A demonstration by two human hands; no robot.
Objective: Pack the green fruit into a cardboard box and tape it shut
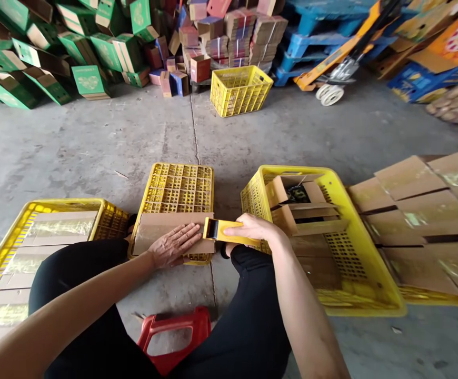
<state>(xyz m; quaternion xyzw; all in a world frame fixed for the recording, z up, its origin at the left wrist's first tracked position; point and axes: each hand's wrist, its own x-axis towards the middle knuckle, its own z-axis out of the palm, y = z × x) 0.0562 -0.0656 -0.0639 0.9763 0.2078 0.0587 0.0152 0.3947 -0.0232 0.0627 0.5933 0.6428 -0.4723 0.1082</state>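
Small brown cardboard box [161,231], lower centre of the frame, lying on an upturned yellow crate [179,189] between the person's knees; long axis runs left to right across the picture, its top face turned up. Left hand [173,245], open and flat, fingers spread and pointing right, presses on the box top. Right hand [252,229], just right of the box, is closed around a yellow tape dispenser [219,230]; the dispenser lies level with its long axis also left to right, its dark head pointing left and touching the box's right end. Red plastic stool [173,337], bottom centre, under the person. Yellow crate at lower left [0,263], holding taped brown boxes in rows, their shiny tape strips running left to right. Yellow crate right of centre [371,284], holding a few open brown boxes at its far end, flaps up. Stack of sealed brown boxes [422,221], right edge, on a further yellow crate. Concrete floor [95,142]. Green cartons [90,79], upper left, heaped at many angles, each bearing a pale printed emblem; any wording too small to read. Empty yellow crate [239,89], upper centre. Orange pallet truck [331,68], upper right, before blue pallets [304,37]. No legible brand or writing on the box or dispenser.
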